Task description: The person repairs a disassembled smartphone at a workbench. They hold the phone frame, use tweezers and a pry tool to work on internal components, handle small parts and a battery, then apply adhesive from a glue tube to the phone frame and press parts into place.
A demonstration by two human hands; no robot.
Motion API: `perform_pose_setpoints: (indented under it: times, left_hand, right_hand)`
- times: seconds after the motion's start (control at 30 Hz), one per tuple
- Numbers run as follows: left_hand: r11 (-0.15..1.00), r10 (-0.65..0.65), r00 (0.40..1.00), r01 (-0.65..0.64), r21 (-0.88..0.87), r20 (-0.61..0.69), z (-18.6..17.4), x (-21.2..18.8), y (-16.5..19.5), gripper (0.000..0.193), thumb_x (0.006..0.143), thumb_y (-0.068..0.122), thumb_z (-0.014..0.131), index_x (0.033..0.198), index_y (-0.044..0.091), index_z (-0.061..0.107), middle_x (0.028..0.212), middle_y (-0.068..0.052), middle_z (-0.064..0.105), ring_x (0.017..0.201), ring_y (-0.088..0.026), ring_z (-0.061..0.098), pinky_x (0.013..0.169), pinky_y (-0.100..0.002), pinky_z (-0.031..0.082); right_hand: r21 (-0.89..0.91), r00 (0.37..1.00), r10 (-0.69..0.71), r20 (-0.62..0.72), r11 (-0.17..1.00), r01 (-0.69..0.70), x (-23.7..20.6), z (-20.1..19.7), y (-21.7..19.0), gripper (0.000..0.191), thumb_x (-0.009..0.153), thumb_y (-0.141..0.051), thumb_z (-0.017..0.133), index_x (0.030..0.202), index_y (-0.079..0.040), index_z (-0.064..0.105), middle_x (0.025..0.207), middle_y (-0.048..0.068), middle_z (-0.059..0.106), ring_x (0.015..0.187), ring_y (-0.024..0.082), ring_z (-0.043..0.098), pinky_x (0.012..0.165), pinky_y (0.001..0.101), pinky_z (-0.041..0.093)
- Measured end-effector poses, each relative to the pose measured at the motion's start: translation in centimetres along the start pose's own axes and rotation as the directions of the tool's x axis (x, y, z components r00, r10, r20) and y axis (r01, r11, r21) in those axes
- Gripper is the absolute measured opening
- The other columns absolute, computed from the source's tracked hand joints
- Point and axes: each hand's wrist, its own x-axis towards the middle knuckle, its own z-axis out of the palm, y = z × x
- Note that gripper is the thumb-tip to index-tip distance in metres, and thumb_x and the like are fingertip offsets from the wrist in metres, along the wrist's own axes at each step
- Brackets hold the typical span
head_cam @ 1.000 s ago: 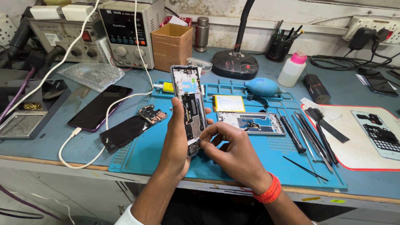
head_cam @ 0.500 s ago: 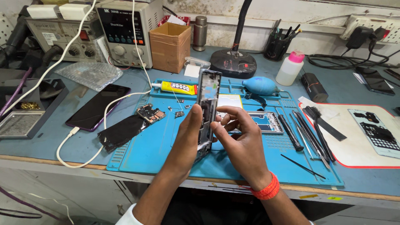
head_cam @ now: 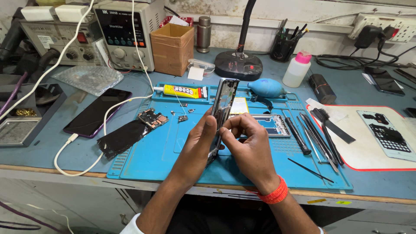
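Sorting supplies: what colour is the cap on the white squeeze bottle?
Pink, on the white squeeze bottle, clearest in the head view.

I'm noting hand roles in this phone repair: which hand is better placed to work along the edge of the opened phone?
Probably the right hand: its fingertips already pinch at the opened phone edge, while the left hand grips the body upright.
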Motion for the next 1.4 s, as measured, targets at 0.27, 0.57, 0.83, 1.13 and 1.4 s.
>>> perform_pose_setpoints:
  times: [0.27,0.57,0.83,1.13,1.4]
  left_hand:
    - [0.985,-0.119,0.966,0.087,-0.146,-0.229,-0.8,0.6,0.5,0.075,0.093,0.071,0.042,0.116,0.003,0.064,0.098,-0.007,0.07,0.086,-0.014,0.069,0.077,-0.032,0.059]
    - [0.989,-0.087,0.939,0.04,-0.145,-0.333,-1.1,0.4,1.5,0.083,0.089,0.077,0.042,0.119,0.002,0.062,0.103,-0.009,0.068,0.089,-0.016,0.067,0.078,-0.034,0.059]
    - [0.985,-0.132,0.936,0.087,-0.149,-0.327,-1.0,0.5,1.3,0.083,0.09,0.076,0.039,0.121,0.002,0.061,0.105,-0.009,0.067,0.093,-0.016,0.067,0.08,-0.034,0.059]
    - [0.949,-0.241,0.921,0.157,-0.273,-0.306,-1.2,0.6,1.5,0.082,0.088,0.075,0.039,0.128,0.007,0.059,0.103,-0.01,0.068,0.089,-0.018,0.069,0.075,-0.036,0.062]
    - [0.949,-0.224,0.914,0.125,-0.291,-0.338,-1.6,0.7,1.5,0.084,0.089,0.076,0.039,0.128,0.004,0.06,0.104,-0.009,0.068,0.09,-0.017,0.069,0.076,-0.038,0.062]
  right_hand:
    - [0.226,0.994,0.084,0.071,0.969,-0.098,-0.1,-0.1,-0.3,0.012,0.096,-0.012,0.065,0.093,-0.001,0.063,0.085,0.002,0.068,0.076,0.007,0.066,0.055,0.0234,0.053]
    - [0.347,0.993,0.079,0.093,0.932,-0.106,-0.2,-0.1,0.0,0.013,0.102,-0.014,0.059,0.1,-0.001,0.058,0.086,0.007,0.07,0.078,0.012,0.071,0.063,0.0275,0.063]
    - [0.377,0.993,0.08,0.085,0.92,-0.106,-0.3,-0.1,-0.2,0.012,0.103,-0.014,0.057,0.102,-0.002,0.057,0.084,0.007,0.071,0.076,0.012,0.071,0.059,0.0265,0.06]
    - [0.318,0.998,0.039,-0.05,0.948,-0.021,-0.4,-0.2,-1.0,0.025,0.1,-0.013,0.063,0.121,-0.007,0.052,0.077,0.005,0.068,0.057,0.005,0.057,0.043,0.0194,0.041]
    - [0.274,0.98,-0.077,-0.184,0.953,0.126,-0.7,0.1,-1.1,0.018,0.104,-0.011,0.067,0.117,-0.006,0.054,0.092,0.007,0.063,0.07,0.006,0.062,0.05,0.018,0.046]
